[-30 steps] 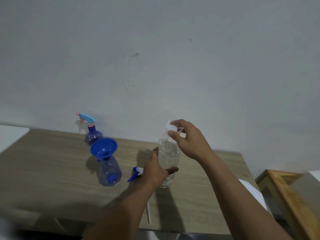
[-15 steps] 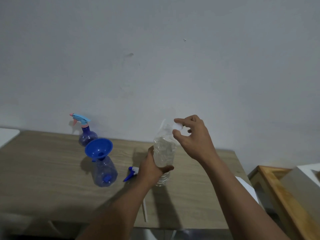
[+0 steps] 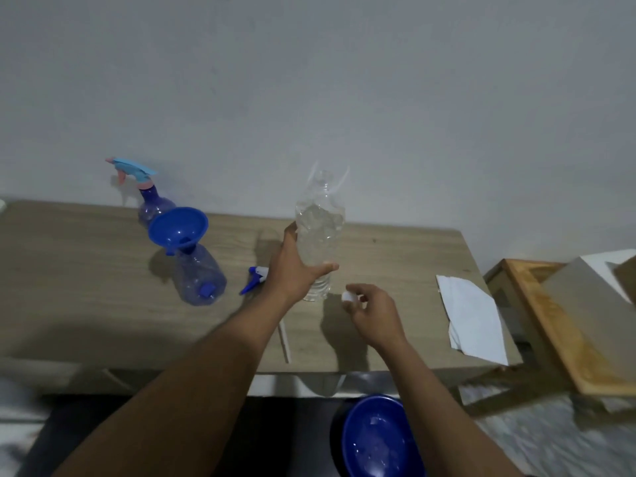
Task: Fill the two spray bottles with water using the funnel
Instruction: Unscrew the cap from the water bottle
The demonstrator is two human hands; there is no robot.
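Observation:
A clear water bottle stands upright on the wooden table, uncapped, with my left hand wrapped around its lower body. My right hand is low over the table just right of the bottle and pinches its white cap. A blue funnel sits in the neck of an open purple-blue spray bottle. Behind it stands a second spray bottle with a light blue and pink trigger head. A loose blue and white sprayer head lies left of my left wrist, its white tube running toward me.
White paper lies on the table's right end. A wooden frame and a grey box stand beside the table at the right. A blue bowl sits below the front edge. The wall is close behind the table.
My right hand took the cap off the bottle's top and came down to table level on the right. The view tilted downward. My left hand kept its hold on the bottle.

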